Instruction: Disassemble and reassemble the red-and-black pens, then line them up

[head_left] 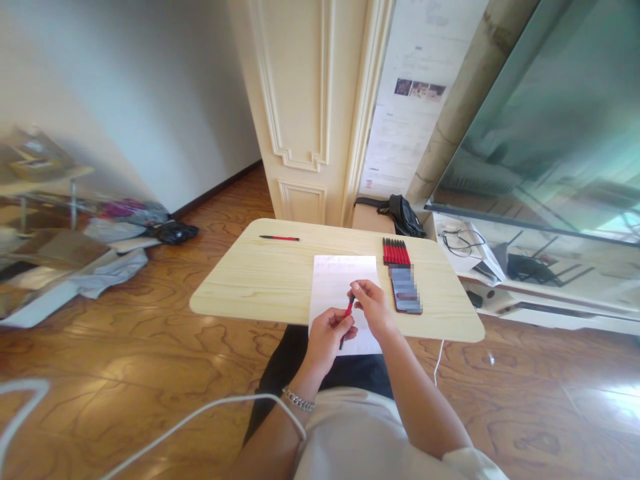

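Over a white sheet of paper [327,280], both hands are on one red and black pen [349,309]. My left hand [327,333] is closed around its red barrel, and a black end sticks out below the fingers. With thumb and fingers, my right hand [373,303] pinches the pen's upper black end. A row of several red and black pens [397,252] lies side by side at the right of the table. Another such pen [280,238] lies alone near the far left edge. A phone [404,288] with a blurred screen rests just below the row.
The light wooden table [250,287] has rounded corners and stands over my lap. A white cable [200,423] runs across my left forearm. Behind the table are a cream panelled door [300,87] and a black bag [404,215]. Boxes and plastic bags [120,230] litter the floor at left.
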The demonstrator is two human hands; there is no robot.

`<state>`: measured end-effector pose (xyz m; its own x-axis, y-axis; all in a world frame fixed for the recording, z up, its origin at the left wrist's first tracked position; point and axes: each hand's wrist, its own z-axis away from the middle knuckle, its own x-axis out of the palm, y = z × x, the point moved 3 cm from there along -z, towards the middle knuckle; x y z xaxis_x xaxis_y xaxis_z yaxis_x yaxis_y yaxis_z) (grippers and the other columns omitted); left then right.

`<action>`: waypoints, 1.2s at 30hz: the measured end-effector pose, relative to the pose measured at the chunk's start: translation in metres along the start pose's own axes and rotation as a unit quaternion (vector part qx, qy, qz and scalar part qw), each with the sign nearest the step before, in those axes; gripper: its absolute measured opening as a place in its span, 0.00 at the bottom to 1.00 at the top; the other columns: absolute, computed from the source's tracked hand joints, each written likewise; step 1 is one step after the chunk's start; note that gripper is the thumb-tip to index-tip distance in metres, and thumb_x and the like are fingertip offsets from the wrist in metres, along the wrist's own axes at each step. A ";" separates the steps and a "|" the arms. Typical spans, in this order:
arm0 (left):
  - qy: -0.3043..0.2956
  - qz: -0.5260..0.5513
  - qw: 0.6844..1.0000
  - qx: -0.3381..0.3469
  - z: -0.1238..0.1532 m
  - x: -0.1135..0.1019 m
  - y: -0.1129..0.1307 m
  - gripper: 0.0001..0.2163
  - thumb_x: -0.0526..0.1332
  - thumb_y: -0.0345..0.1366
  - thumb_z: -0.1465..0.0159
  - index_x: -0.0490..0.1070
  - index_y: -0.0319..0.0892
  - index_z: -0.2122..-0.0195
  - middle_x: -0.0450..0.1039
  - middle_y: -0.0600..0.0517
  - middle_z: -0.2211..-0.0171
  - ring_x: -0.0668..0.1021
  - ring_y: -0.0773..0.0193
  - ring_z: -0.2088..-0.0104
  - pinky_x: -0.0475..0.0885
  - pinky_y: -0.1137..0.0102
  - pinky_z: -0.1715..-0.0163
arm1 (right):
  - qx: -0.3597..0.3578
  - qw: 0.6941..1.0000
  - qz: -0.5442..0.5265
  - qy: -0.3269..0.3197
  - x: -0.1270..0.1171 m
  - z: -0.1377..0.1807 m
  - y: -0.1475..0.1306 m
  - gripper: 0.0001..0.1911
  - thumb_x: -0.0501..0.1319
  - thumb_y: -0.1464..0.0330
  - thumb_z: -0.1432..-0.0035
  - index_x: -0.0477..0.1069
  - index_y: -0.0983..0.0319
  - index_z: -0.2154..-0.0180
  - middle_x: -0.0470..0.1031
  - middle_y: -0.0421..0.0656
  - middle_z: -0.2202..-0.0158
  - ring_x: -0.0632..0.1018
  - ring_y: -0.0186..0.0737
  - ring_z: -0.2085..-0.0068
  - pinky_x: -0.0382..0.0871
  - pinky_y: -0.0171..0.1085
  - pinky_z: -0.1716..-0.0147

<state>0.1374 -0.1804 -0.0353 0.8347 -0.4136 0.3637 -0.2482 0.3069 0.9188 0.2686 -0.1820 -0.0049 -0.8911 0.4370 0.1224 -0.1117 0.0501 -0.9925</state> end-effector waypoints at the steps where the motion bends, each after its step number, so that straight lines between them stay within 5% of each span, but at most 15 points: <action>1: -0.004 0.006 1.000 0.000 -0.001 0.000 0.001 0.12 0.67 0.40 0.45 0.72 0.37 0.66 0.74 0.50 0.75 0.78 0.64 0.73 0.73 0.69 0.71 | 0.013 1.000 -0.022 -0.019 0.000 0.001 -0.001 0.17 0.61 0.54 0.46 0.72 0.60 0.62 0.76 0.43 0.68 0.74 0.37 0.68 0.63 0.34 0.72; 4: 0.001 0.010 1.000 0.000 -0.002 0.000 0.002 0.13 0.68 0.40 0.47 0.73 0.37 0.66 0.74 0.50 0.75 0.78 0.64 0.74 0.73 0.70 0.71 | 0.028 0.998 -0.044 -0.040 0.000 0.001 -0.001 0.19 0.60 0.55 0.45 0.73 0.60 0.58 0.77 0.46 0.64 0.75 0.39 0.64 0.64 0.35 0.70; 11: 0.031 -0.001 1.000 0.004 0.000 0.001 -0.003 0.13 0.69 0.41 0.49 0.73 0.37 0.67 0.75 0.49 0.74 0.78 0.63 0.73 0.74 0.68 0.70 | -0.018 0.999 0.008 0.046 -0.002 0.002 0.009 0.14 0.67 0.57 0.53 0.71 0.60 0.71 0.70 0.37 0.77 0.69 0.32 0.75 0.62 0.34 0.74; 17: 0.018 0.003 1.000 0.007 -0.002 -0.001 -0.001 0.13 0.68 0.41 0.47 0.73 0.37 0.66 0.75 0.49 0.74 0.78 0.63 0.73 0.74 0.68 0.70 | 0.027 0.998 -0.051 -0.030 0.002 0.004 0.000 0.19 0.59 0.54 0.45 0.73 0.59 0.57 0.77 0.46 0.62 0.75 0.39 0.64 0.65 0.35 0.70; 24: 0.033 -0.011 0.999 0.002 0.001 0.001 -0.004 0.13 0.68 0.40 0.48 0.73 0.38 0.67 0.75 0.50 0.74 0.78 0.63 0.73 0.75 0.67 0.69 | 0.002 0.999 -0.003 0.035 0.001 0.004 0.006 0.14 0.67 0.57 0.54 0.71 0.60 0.71 0.71 0.38 0.77 0.69 0.33 0.75 0.62 0.34 0.74; 30: 0.023 -0.003 1.000 0.001 0.002 0.002 0.003 0.13 0.69 0.41 0.48 0.73 0.38 0.66 0.76 0.50 0.73 0.79 0.63 0.73 0.74 0.69 0.70 | 0.034 0.997 -0.063 -0.036 0.005 0.007 -0.001 0.19 0.58 0.54 0.45 0.73 0.60 0.59 0.77 0.45 0.64 0.74 0.38 0.65 0.65 0.35 0.70; 36: 0.032 -0.002 0.999 -0.007 0.004 0.003 -0.004 0.13 0.69 0.41 0.49 0.73 0.38 0.67 0.77 0.49 0.73 0.79 0.63 0.73 0.75 0.67 0.69 | 0.012 1.000 -0.003 0.006 0.002 0.005 0.005 0.15 0.63 0.55 0.49 0.72 0.61 0.70 0.75 0.42 0.73 0.73 0.36 0.70 0.64 0.35 0.70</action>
<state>0.1393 -0.1860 -0.0372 0.8661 -0.3587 0.3483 -0.2378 0.3173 0.9181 0.2639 -0.1858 -0.0095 -0.8848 0.4482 0.1275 -0.1269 0.0315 -0.9914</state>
